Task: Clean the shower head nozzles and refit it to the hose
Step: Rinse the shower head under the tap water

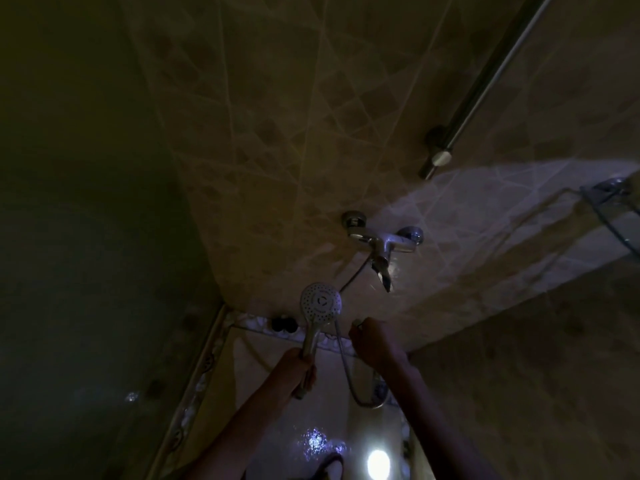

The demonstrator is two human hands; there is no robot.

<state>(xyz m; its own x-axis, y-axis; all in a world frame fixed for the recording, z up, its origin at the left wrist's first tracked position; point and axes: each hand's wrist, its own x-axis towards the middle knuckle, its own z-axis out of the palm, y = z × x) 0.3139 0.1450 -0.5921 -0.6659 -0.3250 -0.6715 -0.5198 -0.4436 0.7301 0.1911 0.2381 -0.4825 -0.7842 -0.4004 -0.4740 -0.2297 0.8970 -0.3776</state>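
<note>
The scene is a dim shower stall. A round chrome shower head (321, 302) faces me, its nozzle dots visible around a central disc. My left hand (302, 370) grips its handle from below. A metal hose (349, 375) loops down from behind the head and bends back right near the floor; another stretch rises to the wall mixer tap (382, 241). My right hand (374, 341) is raised just right of the head, fingers curled, pinching something small and pale that is too dark to identify.
Tiled walls close in on the left and right. A chrome rail (485, 88) runs diagonally at the upper right, and a glass corner shelf (613, 216) juts out at the right edge. A drain (284, 323) sits in the far floor corner. Wet floor reflects a bright light (378, 464).
</note>
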